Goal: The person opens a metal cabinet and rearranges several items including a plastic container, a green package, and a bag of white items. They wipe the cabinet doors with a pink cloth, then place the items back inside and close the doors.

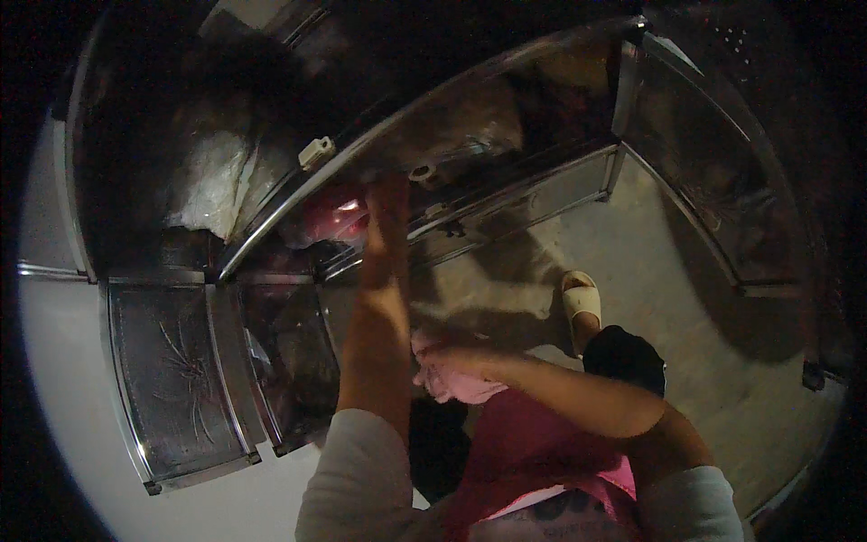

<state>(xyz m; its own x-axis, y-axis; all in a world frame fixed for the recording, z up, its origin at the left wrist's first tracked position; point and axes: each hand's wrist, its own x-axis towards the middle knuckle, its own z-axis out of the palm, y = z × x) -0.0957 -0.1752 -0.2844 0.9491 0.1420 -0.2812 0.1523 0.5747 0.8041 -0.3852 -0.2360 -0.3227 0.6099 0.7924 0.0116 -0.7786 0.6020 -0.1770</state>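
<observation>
My left hand (389,193) reaches deep into a dark, metal-framed cabinet (433,91). Its fingers are lost in shadow, so what they touch is hidden. Just left of that wrist lies a shiny red item in clear plastic (332,218). A small pale ring-shaped object (421,173) sits close by on the right. Held low in front of my body, my right hand (443,359) grips a crumpled pink cloth (467,387).
Glass-panelled cabinet doors stand open at left (179,379) and right (718,183). A crumpled clear plastic bag (210,176) fills the upper left compartment. On the frame's edge is a small white fitting (316,153). My foot in a cream slipper (582,301) rests on the floor (623,251).
</observation>
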